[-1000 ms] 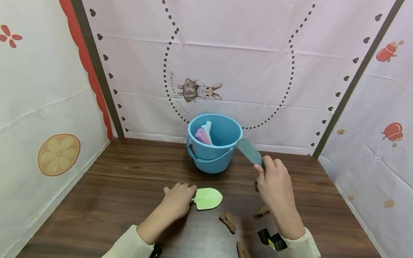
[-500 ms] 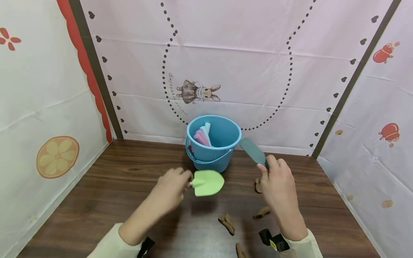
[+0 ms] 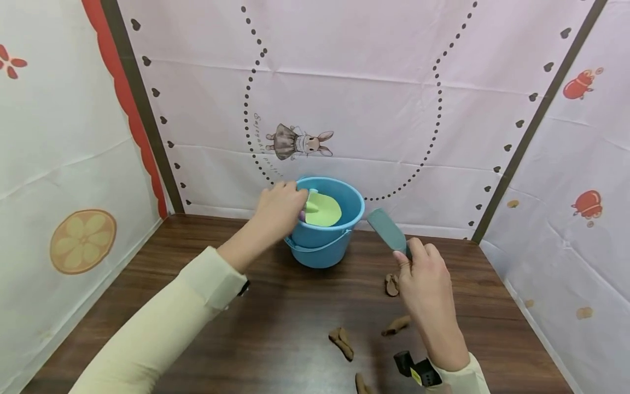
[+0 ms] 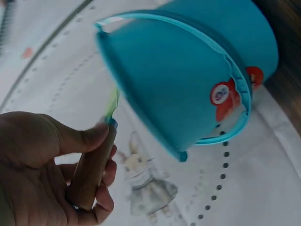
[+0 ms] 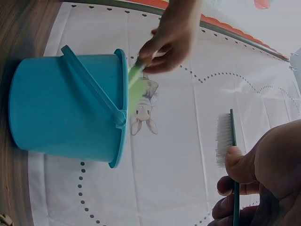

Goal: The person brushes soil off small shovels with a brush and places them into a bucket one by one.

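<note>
My left hand (image 3: 280,209) is at the left rim of the blue bucket (image 3: 320,258). It grips the wooden handle (image 4: 92,172) of a green trowel, whose blade (image 3: 325,210) lies over the bucket's mouth. Behind the blade and hand, bits of a pink and a pale blue thing show inside the bucket; the rest of them is hidden. Right of the bucket, my right hand (image 3: 427,293) holds a dark green brush (image 3: 388,230) above the table. White bristles (image 5: 224,139) on one side of the brush show in the right wrist view.
Several brown curled pieces lie on the wooden table (image 3: 275,339), one (image 3: 341,343) near the front middle and another (image 3: 392,285) beneath the right hand's side. A printed cloth wall (image 3: 374,131) stands close behind the bucket, with further cloth walls on both sides.
My left hand has lifted the trowel off the table and carried it up and forward to the bucket's mouth. The right hand with the brush has stayed nearly still.
</note>
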Motion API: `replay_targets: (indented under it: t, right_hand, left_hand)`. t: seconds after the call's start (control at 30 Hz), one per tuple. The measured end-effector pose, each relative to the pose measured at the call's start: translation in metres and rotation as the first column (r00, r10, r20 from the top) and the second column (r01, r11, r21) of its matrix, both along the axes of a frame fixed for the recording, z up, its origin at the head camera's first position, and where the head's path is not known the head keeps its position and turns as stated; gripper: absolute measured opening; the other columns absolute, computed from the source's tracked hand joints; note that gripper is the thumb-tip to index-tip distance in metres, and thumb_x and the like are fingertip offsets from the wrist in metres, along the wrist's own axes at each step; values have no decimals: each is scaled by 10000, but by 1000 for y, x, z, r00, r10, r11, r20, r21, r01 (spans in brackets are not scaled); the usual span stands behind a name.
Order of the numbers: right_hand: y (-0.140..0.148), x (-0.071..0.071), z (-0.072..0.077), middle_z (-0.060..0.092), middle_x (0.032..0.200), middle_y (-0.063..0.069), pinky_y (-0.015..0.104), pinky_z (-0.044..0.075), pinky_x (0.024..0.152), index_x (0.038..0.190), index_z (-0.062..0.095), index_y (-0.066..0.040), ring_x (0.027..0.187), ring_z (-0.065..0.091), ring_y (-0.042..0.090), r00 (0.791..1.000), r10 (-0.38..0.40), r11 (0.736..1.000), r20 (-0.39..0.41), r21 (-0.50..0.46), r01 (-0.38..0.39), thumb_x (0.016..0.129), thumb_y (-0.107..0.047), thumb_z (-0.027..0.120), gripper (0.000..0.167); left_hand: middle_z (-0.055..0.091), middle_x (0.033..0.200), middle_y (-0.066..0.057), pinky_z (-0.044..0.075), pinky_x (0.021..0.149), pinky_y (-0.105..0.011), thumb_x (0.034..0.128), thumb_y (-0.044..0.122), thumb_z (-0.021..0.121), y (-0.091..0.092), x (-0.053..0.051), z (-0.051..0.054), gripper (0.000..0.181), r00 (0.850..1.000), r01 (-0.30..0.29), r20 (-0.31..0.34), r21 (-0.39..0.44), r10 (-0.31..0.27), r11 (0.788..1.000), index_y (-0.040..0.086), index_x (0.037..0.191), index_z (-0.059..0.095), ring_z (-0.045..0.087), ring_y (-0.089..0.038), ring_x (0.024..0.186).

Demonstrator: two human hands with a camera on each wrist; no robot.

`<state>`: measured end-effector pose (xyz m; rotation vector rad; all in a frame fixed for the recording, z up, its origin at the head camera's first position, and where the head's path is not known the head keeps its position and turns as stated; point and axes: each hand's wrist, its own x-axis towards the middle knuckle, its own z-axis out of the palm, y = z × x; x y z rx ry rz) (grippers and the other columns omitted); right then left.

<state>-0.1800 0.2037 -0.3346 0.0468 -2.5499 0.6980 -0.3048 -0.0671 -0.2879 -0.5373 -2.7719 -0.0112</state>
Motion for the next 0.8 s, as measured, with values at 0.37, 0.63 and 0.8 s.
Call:
replay_targets:
  t: [0.37, 0.63, 0.8]
  right_hand:
    - [-2, -1, 0, 465, 840, 102, 372, 392, 593, 1080, 598, -66, 675, 449, 253, 1000, 1, 1000, -11, -2, -1, 1028, -280, 601, 220]
    - [-3, -1, -1, 458, 814, 97, 369, 387, 576, 1066, 607, -61, 659, 442, 252, 999, 2, 1000, -44, 1, -2, 1010, -256, 632, 205]
    - [-1, -2, 0, 457, 814, 97, 365, 386, 576, 1064, 605, -57, 659, 441, 248, 999, 7, 1000, -50, 1, -7, 1010, -250, 633, 203]
  left_hand:
    - [676, 946, -50, 551, 761, -481, 828, 145, 844, 18, -55, -6, 160, 978, 100, 191, -92, -81, 991, 120, 914, 711, 622, -255, 904]
    - [720, 1128, -86, 556, 891, -453, 934, 100, 720, 16, -61, -14, 207, 964, 176, 203, 3, -173, 984, 77, 1139, 736, 647, -261, 1074]
    - [712, 1133, -56, 569, 838, -462, 979, 131, 659, 16, -60, -15, 195, 970, 156, 189, 10, -155, 988, 114, 1163, 721, 643, -242, 1066]
